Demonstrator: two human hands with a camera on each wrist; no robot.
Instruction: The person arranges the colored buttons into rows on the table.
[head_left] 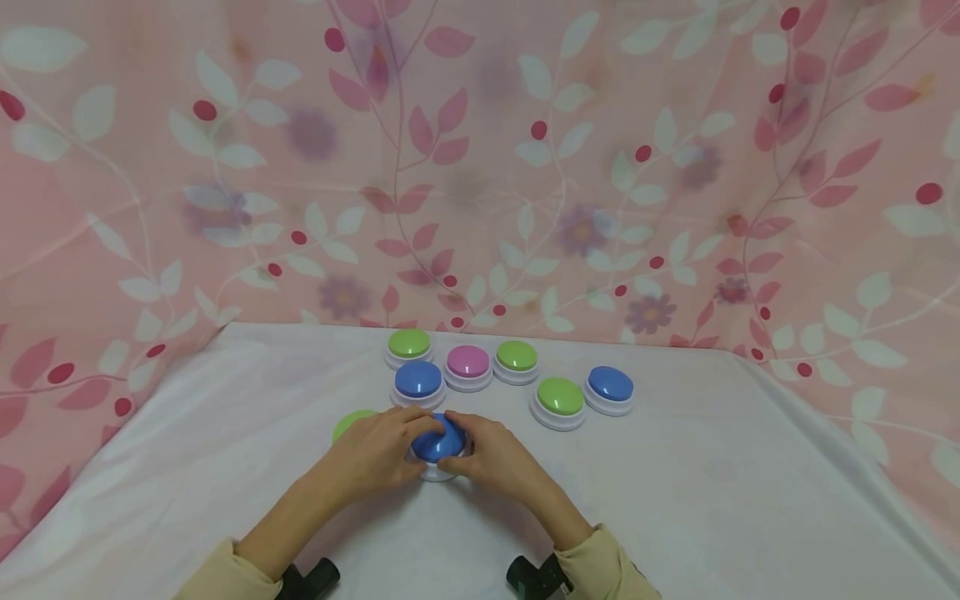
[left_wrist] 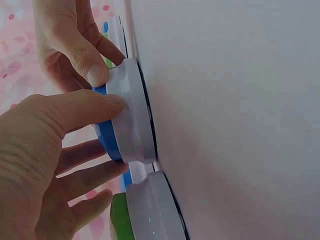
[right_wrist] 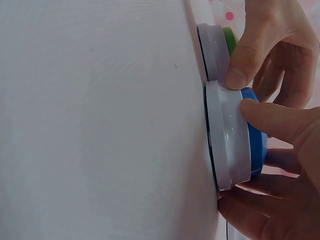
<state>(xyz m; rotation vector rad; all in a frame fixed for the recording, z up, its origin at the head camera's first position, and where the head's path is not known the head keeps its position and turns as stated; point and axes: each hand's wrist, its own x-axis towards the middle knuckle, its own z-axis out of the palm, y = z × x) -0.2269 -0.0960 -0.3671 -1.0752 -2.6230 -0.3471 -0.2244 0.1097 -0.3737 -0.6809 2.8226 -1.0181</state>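
Observation:
A round blue push button (head_left: 441,442) with a white base sits on the white cloth, between both hands. My left hand (head_left: 381,450) grips its left side, the thumb (left_wrist: 107,106) against the white base and the fingers curled round behind. From the right, my right hand (head_left: 497,457) holds the same button, its thumb (right_wrist: 265,112) near the blue cap's edge and its fingers round the far side. The base (right_wrist: 225,145) is on or very close to the cloth in the right wrist view. A green push button (head_left: 352,422) stands just left, partly hidden by the left hand.
Behind are a blue button (head_left: 417,379), a green one (head_left: 408,342), a pink one (head_left: 468,362) and another green one (head_left: 517,356). Further right stand a green button (head_left: 560,397) and a blue one (head_left: 610,384). A floral curtain (head_left: 480,167) hangs at the table's back edge.

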